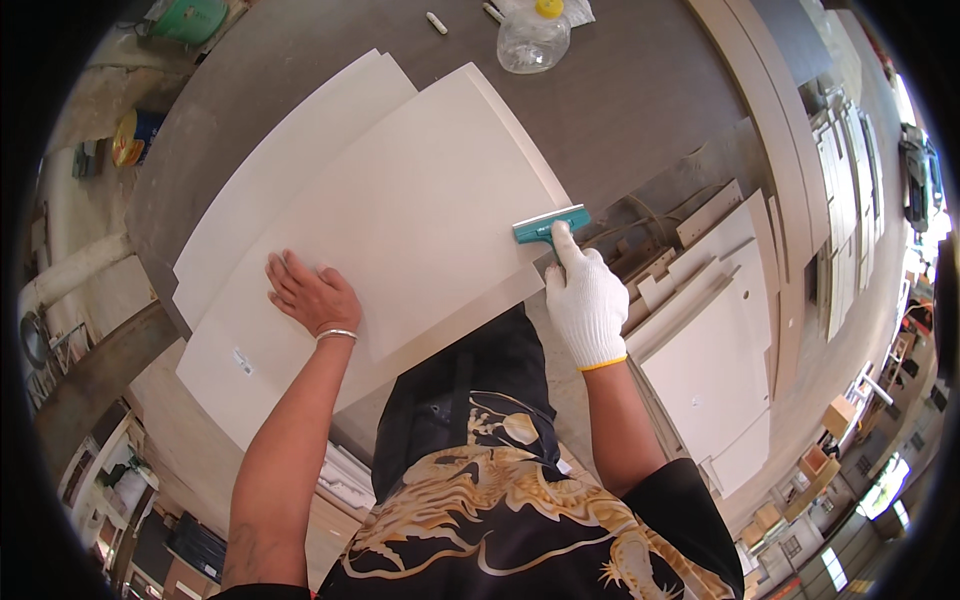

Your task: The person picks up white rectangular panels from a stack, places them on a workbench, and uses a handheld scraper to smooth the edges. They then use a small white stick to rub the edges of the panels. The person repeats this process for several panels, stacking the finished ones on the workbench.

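Note:
A large white panel (420, 190) lies on top of another white panel (300, 140) on the dark worktable. My bare left hand (312, 292) rests on the upper panel with its fingers stretched out, near a small label (243, 361). In a white knit glove, my right hand (588, 300) grips a teal scraper (551, 226) with a wide straight head. The scraper's head sits at the panel's right edge; whether its blade touches the surface I cannot tell. My right index finger lies along the scraper, and its handle is hidden in the glove.
A clear bottle with a yellow cap (534, 38) stands at the table's (640, 100) far side, near a small white stick (437, 23). More white panels (715, 350) are stacked low on my right. Long boards (790, 150) run along the right. A green container (190, 18) is at far left.

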{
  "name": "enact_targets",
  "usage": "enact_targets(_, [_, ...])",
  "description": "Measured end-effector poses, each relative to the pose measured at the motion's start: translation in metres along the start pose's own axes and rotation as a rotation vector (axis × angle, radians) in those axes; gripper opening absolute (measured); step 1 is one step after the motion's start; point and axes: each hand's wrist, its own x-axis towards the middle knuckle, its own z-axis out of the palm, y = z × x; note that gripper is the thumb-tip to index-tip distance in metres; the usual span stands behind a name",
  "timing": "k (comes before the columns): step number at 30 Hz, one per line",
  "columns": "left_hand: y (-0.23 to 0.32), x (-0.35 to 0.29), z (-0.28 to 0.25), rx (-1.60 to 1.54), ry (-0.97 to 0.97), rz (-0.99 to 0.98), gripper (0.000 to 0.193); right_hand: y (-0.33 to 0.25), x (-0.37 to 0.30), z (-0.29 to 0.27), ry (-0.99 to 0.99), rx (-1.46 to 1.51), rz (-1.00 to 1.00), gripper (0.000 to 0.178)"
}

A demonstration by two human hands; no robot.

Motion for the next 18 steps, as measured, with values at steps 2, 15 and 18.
enact_targets(2, [0.000,0.000,-0.001,-0.011,-0.002,-0.002,0.062,-0.001,0.003,-0.003,0.107,0.017,-0.096,0.050])
enact_targets(15, [0.006,0.001,-0.012,-0.051,-0.057,-0.007,0.066,-0.030,0.058,-0.022,-0.003,-0.064,-0.178,0.046])
enact_targets(18, [0.008,0.000,-0.014,-0.074,-0.024,0.002,0.064,-0.033,0.054,-0.027,-0.177,-0.112,-0.037,0.046])
